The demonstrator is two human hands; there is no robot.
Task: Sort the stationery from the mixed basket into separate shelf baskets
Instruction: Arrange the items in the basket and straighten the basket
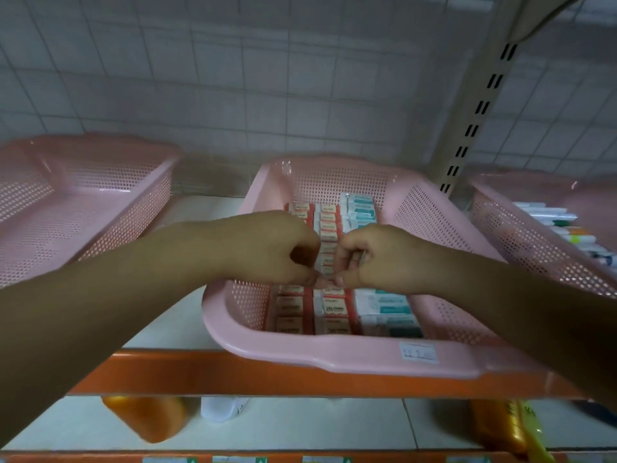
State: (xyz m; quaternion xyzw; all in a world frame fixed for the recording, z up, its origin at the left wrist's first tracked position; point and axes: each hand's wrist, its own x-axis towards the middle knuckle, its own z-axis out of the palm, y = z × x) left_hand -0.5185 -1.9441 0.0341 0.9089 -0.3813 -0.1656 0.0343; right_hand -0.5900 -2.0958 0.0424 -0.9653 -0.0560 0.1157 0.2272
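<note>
Boxes like this little 2B box (326, 279) look light and stiff, thin card that probably dents at the corners, so I'd pinch the short ends, not squeeze. Left hand (267, 248) and right hand (377, 259) are curled, almost knuckle to knuckle, fingertips nipping it in the middle row of the pink basket (334, 357). Teal boxes (384, 305) sit alongside, with the marker basket (521, 235) further right.

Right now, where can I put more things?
The left basket looks bare inside, and white shelf shows between it and the middle basket, which is packed with boxes where the left hand and right hand pinch; the right basket holds pens.
</note>
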